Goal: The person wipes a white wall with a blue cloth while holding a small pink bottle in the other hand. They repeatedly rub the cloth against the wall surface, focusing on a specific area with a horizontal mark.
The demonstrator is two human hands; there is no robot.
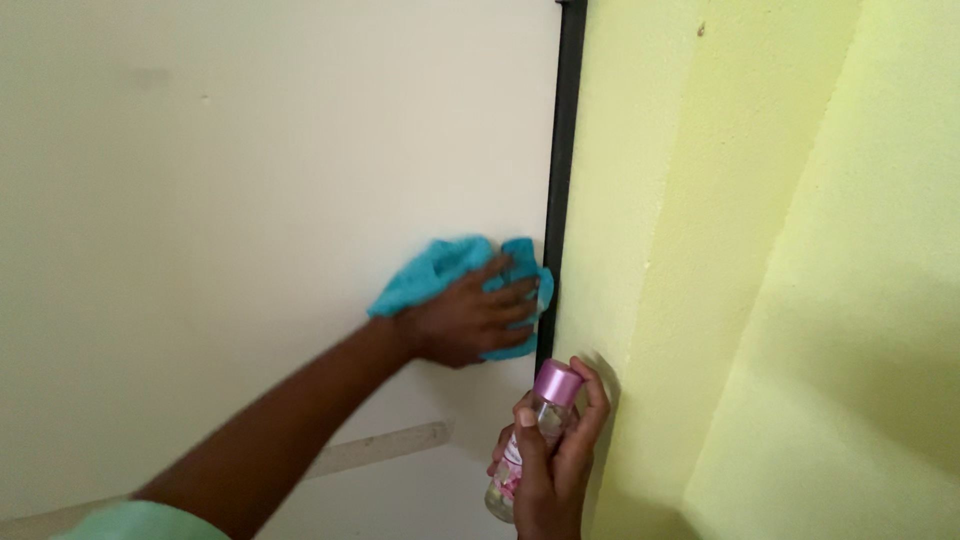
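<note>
Cloth pressed to a pale panel, bottle held beside the frame.

At the far left a mint sleeve (135,522) leads up the arm to the left hand (470,320), fingers (510,298) spread flat on a turquoise cloth (430,270) against the cream panel (250,180), just beside its black frame (562,170). The panel looks clean where it shows, with no streaks; how much is wiped I cannot tell. Below, the right hand (555,465) has its fingers curled shut round a small clear bottle (525,445) with a pink cap (557,381) and a pink floral label low on its side. A yellow-green wall (780,250) fills the right.
</note>
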